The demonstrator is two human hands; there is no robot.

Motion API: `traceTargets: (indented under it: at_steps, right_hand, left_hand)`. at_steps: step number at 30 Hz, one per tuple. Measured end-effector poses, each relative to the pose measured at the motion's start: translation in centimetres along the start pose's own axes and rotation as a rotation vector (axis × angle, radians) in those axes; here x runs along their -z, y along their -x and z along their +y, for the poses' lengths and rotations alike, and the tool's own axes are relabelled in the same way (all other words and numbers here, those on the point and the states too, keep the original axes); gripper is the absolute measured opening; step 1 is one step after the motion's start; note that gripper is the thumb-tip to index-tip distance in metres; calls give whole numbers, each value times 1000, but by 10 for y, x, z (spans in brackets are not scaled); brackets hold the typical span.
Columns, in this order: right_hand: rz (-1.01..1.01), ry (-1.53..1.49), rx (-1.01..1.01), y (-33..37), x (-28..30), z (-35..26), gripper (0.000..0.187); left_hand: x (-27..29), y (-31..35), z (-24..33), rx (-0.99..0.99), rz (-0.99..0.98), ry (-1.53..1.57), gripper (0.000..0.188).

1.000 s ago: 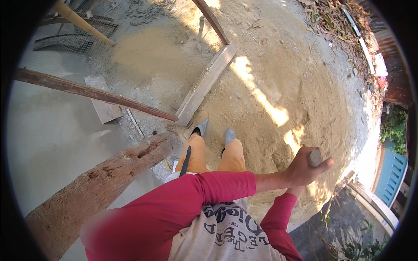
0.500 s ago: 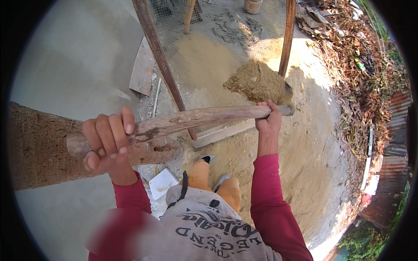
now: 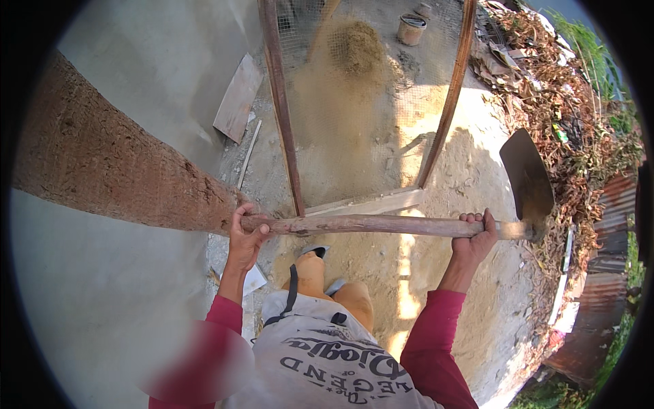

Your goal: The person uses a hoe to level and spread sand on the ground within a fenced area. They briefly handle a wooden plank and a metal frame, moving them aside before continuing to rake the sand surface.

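Note:
A hoe lies level across my front, its wooden handle (image 3: 368,225) running left to right and its broad dark blade (image 3: 527,174) raised at the right end. Near the blade, my right hand (image 3: 471,240) is closed round the handle. My left hand (image 3: 246,237) grips the other end, thumb and fingers wrapped about it, beside the tree trunk (image 3: 129,163). Beyond the handle leans a wire mesh screen (image 3: 381,129) in a wooden frame. Sand (image 3: 357,48) shows as a brown clump with a dusty spray at the screen's upper part. No sand load shows on the blade.
A grey wall (image 3: 102,293) rises on the left, with a board (image 3: 238,99) leaning near it. At the back stands a bucket (image 3: 411,29). Dry leaves (image 3: 538,88) and rusty corrugated sheets (image 3: 606,273) line the right side. A white slab (image 3: 255,279) lies near my feet.
The hoe's blade end has swung right and nearer to me. The sand it bore has left it and now shows farther off at the screen. My left hand has moved right.

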State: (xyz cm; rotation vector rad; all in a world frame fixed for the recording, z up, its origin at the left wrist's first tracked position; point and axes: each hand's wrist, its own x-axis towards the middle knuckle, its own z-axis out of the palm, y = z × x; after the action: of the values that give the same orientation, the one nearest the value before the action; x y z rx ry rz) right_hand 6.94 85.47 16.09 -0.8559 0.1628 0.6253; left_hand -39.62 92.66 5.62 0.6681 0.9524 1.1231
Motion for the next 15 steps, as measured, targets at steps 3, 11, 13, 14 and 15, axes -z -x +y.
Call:
traceTargets:
  at_steps: [3, 11, 13, 14, 15]
  right_hand:
    - [352, 65, -36, 40, 116, 6, 13]
    - [1114, 68, -147, 226, 428, 2, 10]
    - [1193, -14, -182, 292, 477, 5, 11]
    - [1207, -71, -159, 326, 509, 9, 9]
    - [1229, -131, -121, 363, 530, 13, 12]
  left_hand:
    - [19, 40, 1, 180, -6, -574, 46]
    - [-39, 99, -6, -219, -680, -1318, 38]
    - [-74, 105, -12, -308, -824, -1383, 43]
    - [-88, 106, -19, -339, -911, -1414, 43]
    - [-99, 106, -26, -371, -1011, -1429, 43]
